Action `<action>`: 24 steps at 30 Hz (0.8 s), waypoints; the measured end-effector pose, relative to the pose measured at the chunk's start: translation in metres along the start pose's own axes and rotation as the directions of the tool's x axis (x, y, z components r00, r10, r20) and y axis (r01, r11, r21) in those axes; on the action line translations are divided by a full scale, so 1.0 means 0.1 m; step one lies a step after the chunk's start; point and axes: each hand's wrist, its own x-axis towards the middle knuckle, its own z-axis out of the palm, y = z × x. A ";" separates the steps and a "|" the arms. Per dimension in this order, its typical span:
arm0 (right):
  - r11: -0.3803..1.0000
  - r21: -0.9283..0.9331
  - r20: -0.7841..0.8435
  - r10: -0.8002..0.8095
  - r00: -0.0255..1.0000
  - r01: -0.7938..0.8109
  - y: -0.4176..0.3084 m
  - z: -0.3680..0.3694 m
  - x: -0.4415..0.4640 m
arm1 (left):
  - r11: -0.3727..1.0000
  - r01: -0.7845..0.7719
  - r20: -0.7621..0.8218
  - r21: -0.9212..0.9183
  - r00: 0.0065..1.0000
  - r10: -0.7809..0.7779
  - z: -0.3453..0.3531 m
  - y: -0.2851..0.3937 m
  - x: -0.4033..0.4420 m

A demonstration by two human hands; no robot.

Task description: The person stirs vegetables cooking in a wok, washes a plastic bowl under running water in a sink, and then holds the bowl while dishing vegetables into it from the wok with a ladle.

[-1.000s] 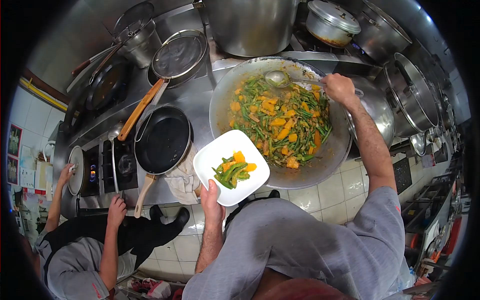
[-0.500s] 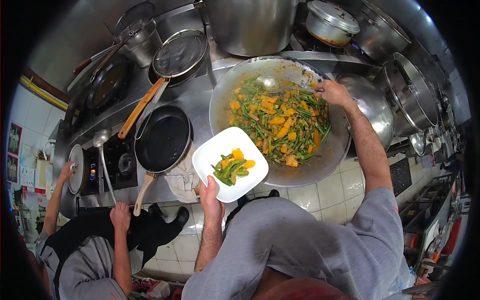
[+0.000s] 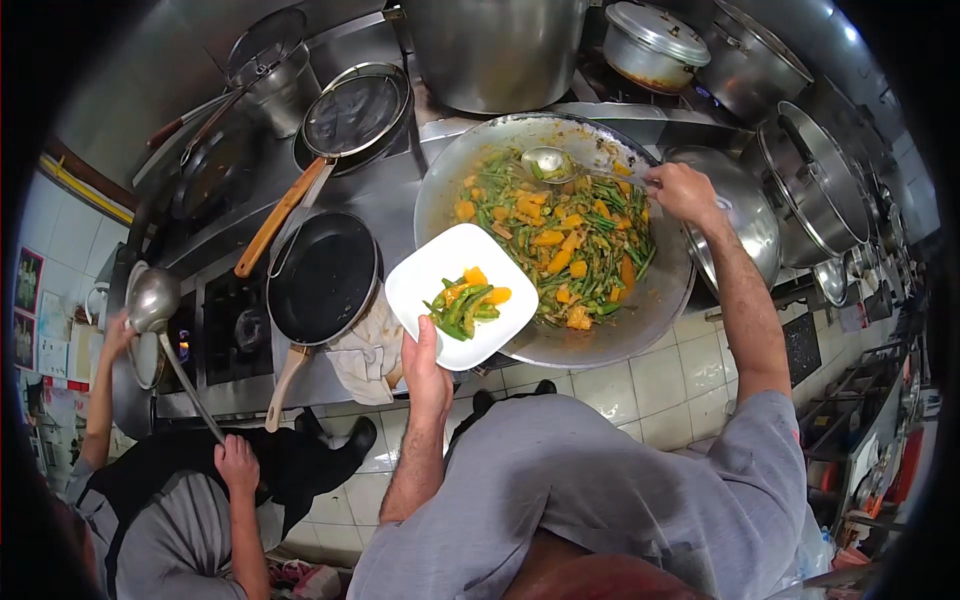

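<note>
A white square plate (image 3: 410, 283) is held by my left hand (image 3: 428, 378), thumb over its near rim and fingers underneath. On it lies a small heap of green beans and orange squash pieces (image 3: 468, 303). My right hand (image 3: 684, 192) is closed around the handle of a large metal serving spoon (image 3: 546, 161). The spoon's bowl rests at the far side of the food in a wide wok (image 3: 440, 190), with a little green vegetable in it. Green beans and orange chunks (image 3: 565, 245) fill the wok's middle. The plate overlaps the wok's near left rim.
To the left, a co-worker's hand (image 3: 237, 465) holds a ladle (image 3: 153, 296) above the stove. A black frying pan (image 3: 325, 275) and a wooden-handled strainer (image 3: 357, 110) lie between us. A tall stockpot (image 3: 495, 55) and a lidded pot (image 3: 655, 45) stand behind the wok.
My left hand has raised the plate slightly towards the wok. The spoon has shifted a little to the right and now carries some vegetable. The co-worker's ladle has swung left.
</note>
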 end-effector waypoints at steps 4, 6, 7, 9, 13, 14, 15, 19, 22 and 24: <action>0.967 -0.227 -0.054 -0.131 0.990 0.115 -0.01 0.17 0.27 | 0.999 0.021 0.016 -0.042 1.000 -0.020 -0.02 0.00 0.00; 0.939 -0.304 -0.072 -0.191 0.979 0.161 -0.03 0.31 0.40 | 0.999 0.026 0.021 -0.034 0.999 -0.026 -0.04 -0.01 -0.02; 0.922 -0.328 -0.058 -0.238 0.969 0.207 -0.10 0.38 0.47 | 0.999 0.036 0.008 -0.027 0.999 -0.035 -0.06 0.00 -0.04; 0.902 -0.353 -0.043 -0.284 0.958 0.251 -0.13 0.37 0.48 | 0.999 0.045 -0.002 -0.022 0.999 -0.045 -0.09 0.01 -0.06; 0.986 -0.097 0.038 -0.136 0.990 0.139 0.16 0.31 0.50 | 0.998 0.040 -0.032 -0.043 0.999 -0.042 -0.13 0.03 -0.10; 0.994 -0.059 0.041 -0.087 0.995 0.089 0.21 0.32 0.47 | 0.998 0.043 -0.034 -0.052 0.998 -0.045 -0.14 0.04 -0.10; 0.999 -0.020 0.040 -0.039 0.998 0.040 0.21 0.31 0.47 | 0.998 0.038 -0.033 -0.054 0.999 -0.039 -0.13 0.03 -0.07; 0.998 -0.019 0.005 -0.066 0.998 0.066 0.12 0.36 0.35 | 0.999 0.025 -0.037 -0.047 0.999 -0.027 -0.12 0.01 -0.02; 0.967 -0.220 0.025 -0.124 0.992 0.127 -0.09 0.42 0.36 | 0.999 0.021 -0.016 -0.041 1.000 -0.022 -0.05 0.02 0.03; 0.990 -0.096 0.051 -0.101 0.994 0.106 -0.09 0.33 0.33 | 0.999 0.013 -0.003 -0.033 1.000 -0.013 -0.01 0.03 0.06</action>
